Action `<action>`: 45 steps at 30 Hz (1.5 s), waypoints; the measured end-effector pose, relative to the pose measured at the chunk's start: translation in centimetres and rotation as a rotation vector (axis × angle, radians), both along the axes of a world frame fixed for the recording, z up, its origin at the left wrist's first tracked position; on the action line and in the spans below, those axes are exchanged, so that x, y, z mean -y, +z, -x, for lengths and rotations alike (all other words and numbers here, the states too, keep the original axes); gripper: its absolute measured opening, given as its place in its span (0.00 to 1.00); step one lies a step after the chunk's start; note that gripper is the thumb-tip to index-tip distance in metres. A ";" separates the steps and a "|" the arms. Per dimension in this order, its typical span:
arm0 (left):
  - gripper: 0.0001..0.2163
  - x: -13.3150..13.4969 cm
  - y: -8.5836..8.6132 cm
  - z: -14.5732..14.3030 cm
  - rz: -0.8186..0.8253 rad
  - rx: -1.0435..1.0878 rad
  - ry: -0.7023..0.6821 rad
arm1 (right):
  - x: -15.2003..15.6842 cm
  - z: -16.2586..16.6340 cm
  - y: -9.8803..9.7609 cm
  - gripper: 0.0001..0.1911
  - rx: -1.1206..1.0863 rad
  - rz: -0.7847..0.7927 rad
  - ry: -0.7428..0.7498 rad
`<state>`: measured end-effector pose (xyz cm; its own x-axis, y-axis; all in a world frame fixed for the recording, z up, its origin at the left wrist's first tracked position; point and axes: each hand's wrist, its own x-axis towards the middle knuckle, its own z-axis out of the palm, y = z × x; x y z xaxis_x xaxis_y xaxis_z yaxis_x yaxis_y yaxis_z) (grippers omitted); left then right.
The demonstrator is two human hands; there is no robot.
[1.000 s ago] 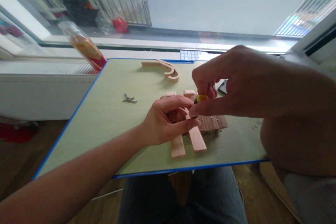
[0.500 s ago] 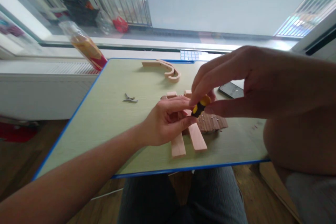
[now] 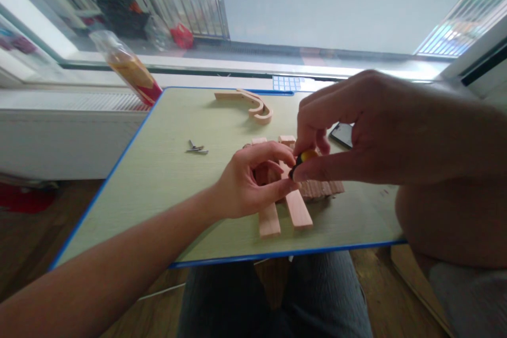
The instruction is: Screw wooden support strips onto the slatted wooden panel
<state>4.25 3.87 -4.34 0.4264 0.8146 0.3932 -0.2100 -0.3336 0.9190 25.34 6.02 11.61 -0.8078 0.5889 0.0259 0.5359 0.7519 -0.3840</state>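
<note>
My left hand (image 3: pixel 253 185) rests on a wooden assembly (image 3: pixel 295 206) of two parallel light slats and a ribbed board, fingers pinched on its upper part. My right hand (image 3: pixel 368 127) hovers just above it, thumb and fingers closed on the yellow-and-black handle of a small screwdriver (image 3: pixel 302 159) that points down into the wood beside my left fingertips. The tool's tip is hidden by my fingers.
The green table (image 3: pixel 166 179) has a blue edge. A curved wooden piece (image 3: pixel 253 103) lies at the back, a few loose screws (image 3: pixel 197 149) at the left, a phone (image 3: pixel 344 134) behind my right hand. A plastic bottle (image 3: pixel 127 68) leans at the back-left corner.
My right fingers have closed again around the screwdriver handle, which has turned slightly. My left hand stays on the wood.
</note>
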 end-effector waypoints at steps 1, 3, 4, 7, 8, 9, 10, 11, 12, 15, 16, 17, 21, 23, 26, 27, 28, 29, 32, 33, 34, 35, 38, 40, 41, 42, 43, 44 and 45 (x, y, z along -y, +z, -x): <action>0.14 0.0 0.0 0.0 -0.014 0.000 0.012 | 0.0 0.1 0.0 0.10 0.003 -0.007 -0.005; 0.13 -0.1 0.1 -0.1 -0.043 -0.006 0.032 | -0.1 0.2 -0.1 0.13 0.010 -0.018 -0.004; 0.12 -0.2 0.1 -0.1 -0.055 -0.011 0.038 | -0.1 0.3 -0.1 0.14 0.009 -0.022 0.002; 0.09 -0.3 0.3 -0.1 -0.112 -0.023 0.053 | -0.3 0.3 -0.3 0.16 0.009 -0.028 0.006; 0.07 -0.3 0.3 0.0 -0.140 -0.031 0.057 | -0.4 0.3 -0.3 0.15 -0.002 -0.028 -0.003; 0.06 -0.3 0.4 0.1 -0.167 -0.044 0.062 | -0.5 0.2 -0.3 0.15 -0.012 -0.021 -0.016; 0.05 -0.3 0.4 0.2 -0.193 -0.060 0.066 | -0.5 0.2 -0.3 0.14 -0.024 -0.008 -0.026; 0.05 -0.3 0.4 0.3 -0.216 -0.077 0.069 | -0.6 0.2 -0.2 0.12 -0.038 0.011 -0.029; 0.04 -0.2 0.4 0.4 -0.228 -0.096 0.071 | -0.6 0.2 -0.1 0.11 -0.047 0.032 -0.022; 0.04 -0.1 0.3 0.8 -0.199 -0.133 0.060 | -0.4 0.0 0.3 0.08 -0.053 0.076 0.042; 0.04 -0.1 0.2 0.9 -0.176 -0.135 0.052 | -0.4 -0.1 0.4 0.09 -0.052 0.085 0.072; 0.04 -0.1 0.2 1.0 -0.152 -0.133 0.044 | -0.4 -0.2 0.5 0.09 -0.047 0.092 0.099; 0.04 -0.2 0.5 1.0 -0.174 -0.133 0.018 | -0.4 -0.4 0.5 0.08 -0.027 0.074 0.152; 0.04 -0.3 0.7 1.1 -0.227 -0.159 0.035 | -0.4 -0.4 0.3 0.06 -0.037 0.055 0.136; 0.06 -0.4 0.7 1.0 -0.218 -0.166 0.037 | -0.3 -0.2 0.1 0.05 -0.039 0.022 0.103; 0.07 -0.4 0.6 1.0 -0.172 -0.149 0.018 | -0.2 -0.2 0.0 0.06 -0.031 0.010 0.090; 0.09 -0.3 0.5 1.0 -0.111 -0.124 -0.008 | -0.2 -0.2 0.0 0.07 -0.020 0.002 0.077; 0.10 -0.3 0.4 0.9 -0.049 -0.097 -0.035 | -0.1 -0.1 -0.1 0.08 -0.010 -0.005 0.064; 0.10 -0.1 0.3 0.8 0.052 -0.032 -0.064 | -0.1 0.0 -0.1 0.12 -0.002 -0.029 0.033; 0.09 0.0 0.3 0.7 0.054 -0.017 -0.058 | -0.1 0.1 -0.2 0.13 -0.004 -0.037 0.025; 0.08 0.0 0.3 0.7 0.049 -0.004 -0.048 | -0.1 0.1 -0.2 0.14 -0.003 -0.046 0.016; 0.07 0.0 0.4 0.6 0.044 0.005 -0.040 | -0.1 0.2 -0.2 0.14 -0.002 -0.057 0.009; 0.07 0.1 0.4 0.4 0.023 0.000 -0.030 | -0.1 0.5 -0.3 0.14 0.015 -0.092 -0.012; 0.10 0.0 0.3 0.2 -0.015 0.000 -0.023 | -0.2 0.6 -0.3 0.15 0.025 -0.102 -0.024; 0.11 -0.1 0.2 0.1 -0.036 0.003 -0.018 | -0.2 0.6 -0.3 0.16 0.024 -0.102 -0.025; 0.11 -0.1 0.3 0.0 -0.060 0.006 -0.009 | -0.3 0.6 -0.3 0.18 0.021 -0.100 -0.024; 0.09 -0.2 0.3 0.0 -0.085 0.002 0.003 | -0.4 0.6 -0.4 0.19 0.015 -0.101 -0.021; 0.07 -0.3 0.4 0.0 -0.112 -0.011 0.017 | -0.4 0.5 -0.4 0.20 0.010 -0.105 -0.019; 0.06 -0.4 0.5 0.0 -0.139 -0.030 0.029 | -0.5 0.4 -0.4 0.20 0.006 -0.103 -0.020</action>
